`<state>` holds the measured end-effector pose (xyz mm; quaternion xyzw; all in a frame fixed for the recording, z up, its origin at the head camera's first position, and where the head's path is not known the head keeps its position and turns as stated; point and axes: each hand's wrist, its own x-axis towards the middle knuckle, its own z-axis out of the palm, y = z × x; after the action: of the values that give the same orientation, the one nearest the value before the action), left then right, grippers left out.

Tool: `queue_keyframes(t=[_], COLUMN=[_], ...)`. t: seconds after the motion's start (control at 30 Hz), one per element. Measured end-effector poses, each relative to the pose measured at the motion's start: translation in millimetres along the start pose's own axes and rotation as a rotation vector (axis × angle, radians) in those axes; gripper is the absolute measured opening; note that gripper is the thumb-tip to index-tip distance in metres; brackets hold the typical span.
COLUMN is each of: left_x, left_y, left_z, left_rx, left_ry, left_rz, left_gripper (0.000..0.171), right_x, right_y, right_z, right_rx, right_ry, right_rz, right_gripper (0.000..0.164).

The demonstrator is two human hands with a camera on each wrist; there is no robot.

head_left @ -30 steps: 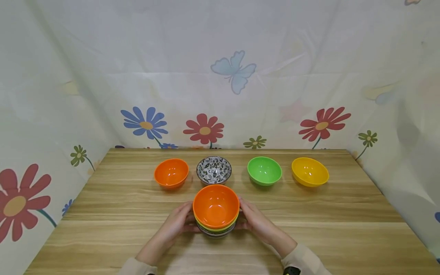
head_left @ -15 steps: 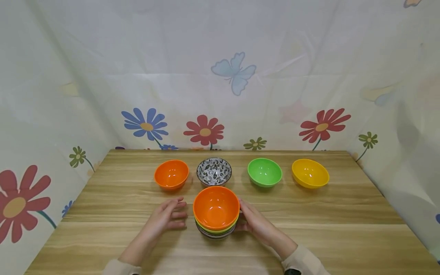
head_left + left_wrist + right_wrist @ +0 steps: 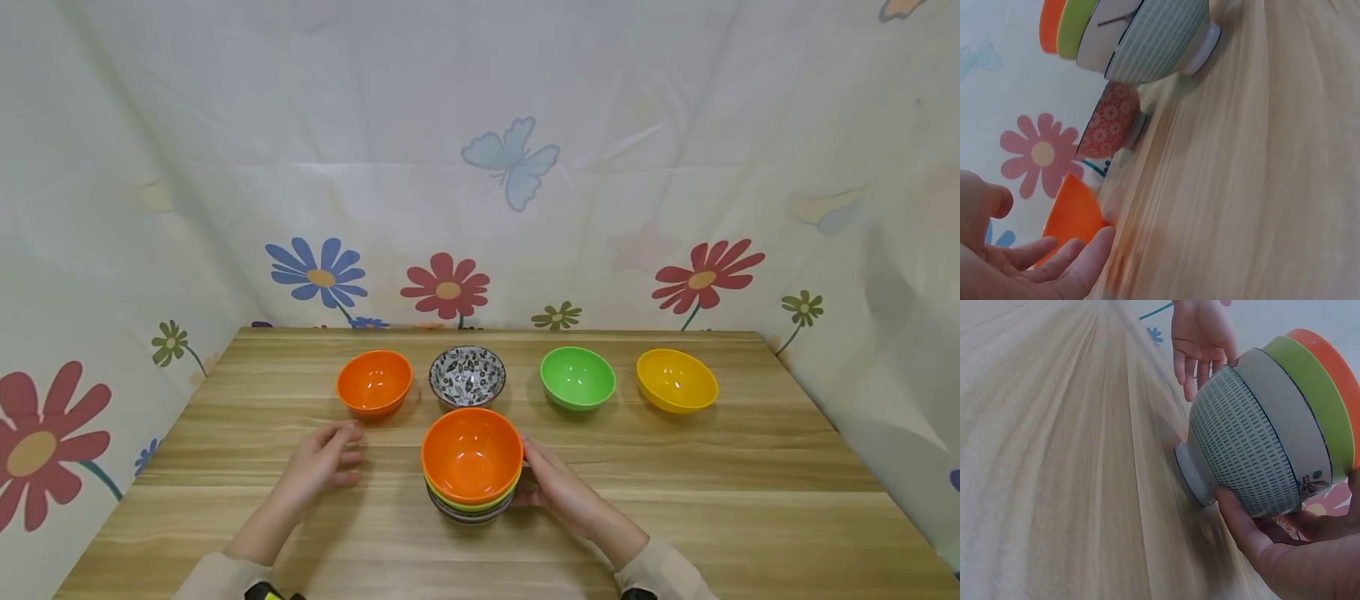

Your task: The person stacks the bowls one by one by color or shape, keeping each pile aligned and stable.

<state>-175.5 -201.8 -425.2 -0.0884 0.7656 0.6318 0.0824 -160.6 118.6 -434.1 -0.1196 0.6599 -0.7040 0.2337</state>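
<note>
A stack of bowls (image 3: 472, 454) stands on the wooden table in front of me, an orange bowl on top. Below it come a lime-green bowl (image 3: 1317, 394), a pale bowl (image 3: 1291, 400) and, at the bottom, a bowl with teal dashes (image 3: 1241, 437). My right hand (image 3: 558, 487) holds the stack's right side, fingers curved round it; one finger lies low near the foot ring. My left hand (image 3: 318, 458) is apart from the stack, fingers loosely bent with nothing in them, close to the back-left orange bowl (image 3: 375, 383).
Along the back stand a bowl with a dark floral inside (image 3: 467, 375), red-patterned outside (image 3: 1110, 122), a bright green bowl (image 3: 577, 379) and a yellow bowl (image 3: 677, 381). Behind the table (image 3: 750, 517) hangs a flower-print cloth (image 3: 585, 192).
My left hand has let go of the stack and moved left, toward the orange bowl at the back left. My right hand stays at the stack's side.
</note>
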Motion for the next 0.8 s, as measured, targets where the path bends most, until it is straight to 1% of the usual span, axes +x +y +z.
queue_keyframes(t=[0.17,0.27,0.43,0.5,0.57,0.8], left_x=[7.2,14.9,25.1,28.9,32.7,47.9], left_y=[-1.2,-4.0,2.4,6.3,8.9,8.5], left_z=[-11.0,-17.6,-25.3,-27.6,-29.5,-33.5], left_rx=[0.014,0.033,0.082,0.104,0.119,0.177], left_ry=[0.025,0.039,0.073,0.086,0.104,0.153], left_rz=[0.008,0.021,0.042,0.038,0.019,-0.003], left_gripper=[0.049,0.055,0.055,0.054,0.054,0.057], right_x=[0,0,0,0,0,0], right_y=[0,0,0,0,0,-1], right_z=[0,0,0,0,0,1], right_rx=[0.000,-0.001,0.006,0.011,0.012,-0.001], right_ry=[0.010,0.008,0.009,0.009,0.009,0.011], right_rz=[0.007,0.007,0.005,0.005,0.004,0.005], right_gripper=[0.061,0.060,0.060,0.060,0.061,0.063])
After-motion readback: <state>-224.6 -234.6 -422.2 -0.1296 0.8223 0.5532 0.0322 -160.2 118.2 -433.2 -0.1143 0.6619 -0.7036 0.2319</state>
